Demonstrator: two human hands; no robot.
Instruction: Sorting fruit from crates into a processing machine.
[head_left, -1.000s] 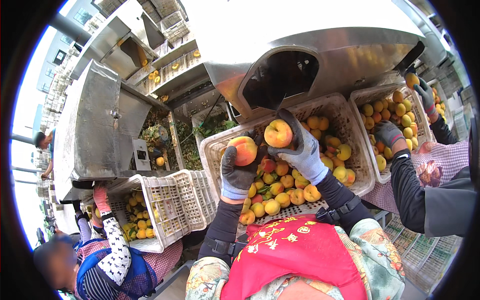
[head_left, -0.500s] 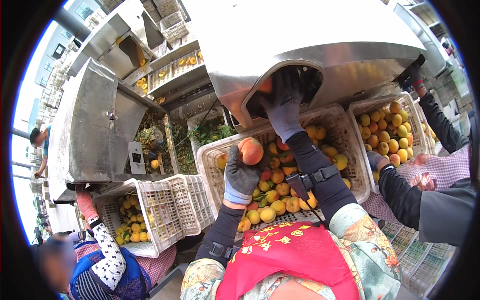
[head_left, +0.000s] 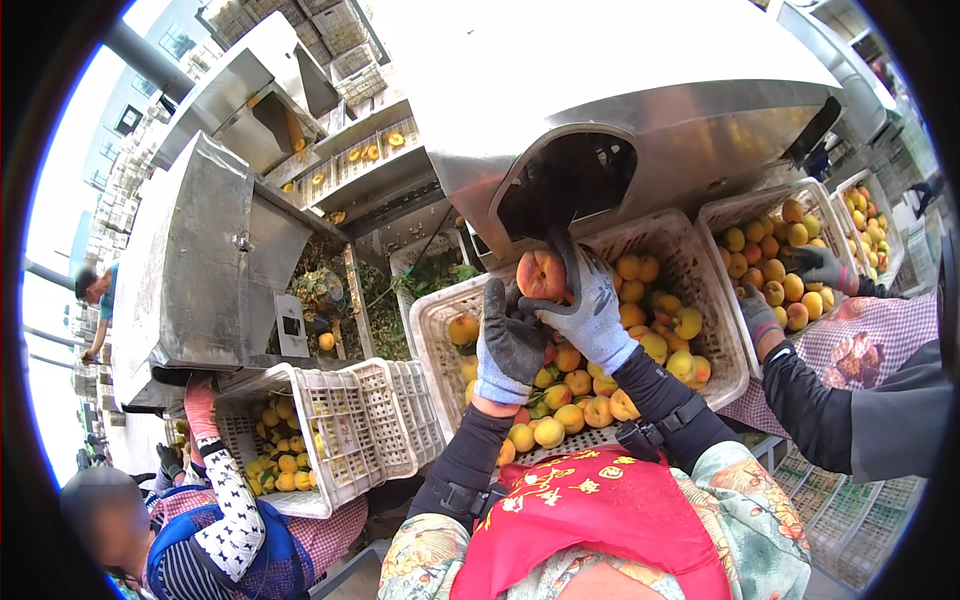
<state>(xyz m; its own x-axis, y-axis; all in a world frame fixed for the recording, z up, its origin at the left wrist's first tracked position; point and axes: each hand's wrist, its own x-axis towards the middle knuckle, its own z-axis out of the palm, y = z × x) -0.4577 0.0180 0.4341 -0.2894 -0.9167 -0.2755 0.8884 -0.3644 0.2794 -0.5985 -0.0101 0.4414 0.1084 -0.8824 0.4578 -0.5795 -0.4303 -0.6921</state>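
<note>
A red-orange peach (head_left: 541, 275) is held up between my two gloved hands, just below the opening in the metal machine (head_left: 690, 150). My left hand (head_left: 508, 345), in a grey and black glove, closes on it from the left and below. From the right, my right hand (head_left: 592, 308) closes on the same peach, thumb below and fingers along its side; where each fingertip touches is partly hidden. Beneath both hands stands a white plastic crate (head_left: 720, 300) holding many yellow and red peaches (head_left: 570, 412).
On the right, a co-worker's gloved hands (head_left: 765, 315) are at another crate (head_left: 712, 222) of peaches. A co-worker at lower left reaches under a second metal machine (head_left: 200, 260), beside a tilted crate (head_left: 335, 430). Leafy scraps (head_left: 440, 265) lie behind my crate.
My right hand has come out of the machine's opening and down to the peach. My left hand has moved right with it. At right, a co-worker's far hand has dropped to the peaches.
</note>
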